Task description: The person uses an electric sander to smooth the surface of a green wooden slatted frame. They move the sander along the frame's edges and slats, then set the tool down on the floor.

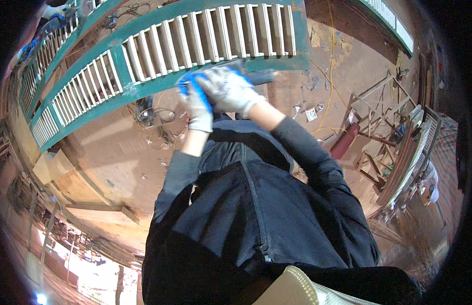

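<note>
A long panel of white slats (205, 38) set in a green frame (129, 93) stretches across in front of me. My left hand (194, 101) and my right hand (230, 90), both in white gloves with blue patches, are pressed together at the panel's near edge. They are closed around a dark elongated tool (261, 77), whose end sticks out to the right beside the green rail. Motion blur and the gloves hide most of it, so I cannot tell its exact kind.
Another slatted green panel (45, 56) lies at the far left. A yellow cord (330, 76) crosses the brown floor. To the right are a dark red cylinder (345, 141) and a wooden frame (381, 104). Wooden boards (101, 213) lie at the lower left.
</note>
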Motion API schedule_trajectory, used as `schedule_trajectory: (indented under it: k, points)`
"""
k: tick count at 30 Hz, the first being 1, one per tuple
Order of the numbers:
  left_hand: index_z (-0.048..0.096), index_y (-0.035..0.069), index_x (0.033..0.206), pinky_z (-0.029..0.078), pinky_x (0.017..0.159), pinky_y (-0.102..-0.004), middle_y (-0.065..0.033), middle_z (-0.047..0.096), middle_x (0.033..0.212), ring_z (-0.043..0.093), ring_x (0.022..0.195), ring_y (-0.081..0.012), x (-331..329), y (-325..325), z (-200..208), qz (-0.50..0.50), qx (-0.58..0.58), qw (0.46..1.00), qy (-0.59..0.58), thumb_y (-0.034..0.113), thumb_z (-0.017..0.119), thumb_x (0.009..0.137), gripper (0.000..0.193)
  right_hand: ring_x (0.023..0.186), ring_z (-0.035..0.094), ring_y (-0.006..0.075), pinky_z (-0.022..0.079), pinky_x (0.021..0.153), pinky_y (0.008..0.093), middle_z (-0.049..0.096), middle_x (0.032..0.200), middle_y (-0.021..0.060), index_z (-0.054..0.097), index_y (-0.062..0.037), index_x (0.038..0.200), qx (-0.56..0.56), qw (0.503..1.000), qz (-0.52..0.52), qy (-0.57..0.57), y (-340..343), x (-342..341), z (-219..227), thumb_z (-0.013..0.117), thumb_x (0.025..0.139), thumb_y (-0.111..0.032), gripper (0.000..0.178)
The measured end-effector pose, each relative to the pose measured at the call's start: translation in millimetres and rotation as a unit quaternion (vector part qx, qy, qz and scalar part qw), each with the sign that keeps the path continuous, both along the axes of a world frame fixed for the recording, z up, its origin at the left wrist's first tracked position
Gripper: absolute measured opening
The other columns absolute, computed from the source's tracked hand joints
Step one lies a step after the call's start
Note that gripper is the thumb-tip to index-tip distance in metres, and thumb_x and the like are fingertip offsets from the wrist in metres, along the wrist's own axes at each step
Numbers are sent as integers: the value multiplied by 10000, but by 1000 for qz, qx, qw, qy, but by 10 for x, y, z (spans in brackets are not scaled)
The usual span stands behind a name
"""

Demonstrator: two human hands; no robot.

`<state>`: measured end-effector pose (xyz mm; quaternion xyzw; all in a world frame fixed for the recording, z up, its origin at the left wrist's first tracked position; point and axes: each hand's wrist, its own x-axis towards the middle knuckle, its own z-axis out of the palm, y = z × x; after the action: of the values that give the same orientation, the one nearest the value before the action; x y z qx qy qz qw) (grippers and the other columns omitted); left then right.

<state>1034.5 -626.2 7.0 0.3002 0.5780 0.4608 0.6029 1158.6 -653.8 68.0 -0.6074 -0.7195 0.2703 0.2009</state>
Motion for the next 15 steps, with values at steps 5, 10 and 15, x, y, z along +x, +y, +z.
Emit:
schedule_trajectory:
  k: [5,10,15]
  points:
    - [555,43,1066,457,886,-306,-47,610,1009,565,933,-149,1223,-536,226,-134,52,986,88,145,534,964,146,1122,561,339,453,968,432,572,1211,180,496,-36,1265,-35,995,-67,-61,-669,1121,156,733,662,-197,668]
    - [547,32,975,448,867,-341,-83,596,923,568,875,-194,1968,-958,387,-163,86,980,76,147,522,933,125,1087,583,360,481,936,446,579,1206,184,492,-56,1273,3,995,-74,-70,-1181,1840,82,765,640,-256,717]
    - [519,32,922,448,820,-368,-106,568,858,564,823,-245,2247,-1178,240,-177,123,973,87,131,483,943,108,1121,563,359,454,972,457,572,1222,172,490,-61,1302,-33,991,-86,-95,-1335,2070,138,799,577,-270,815]
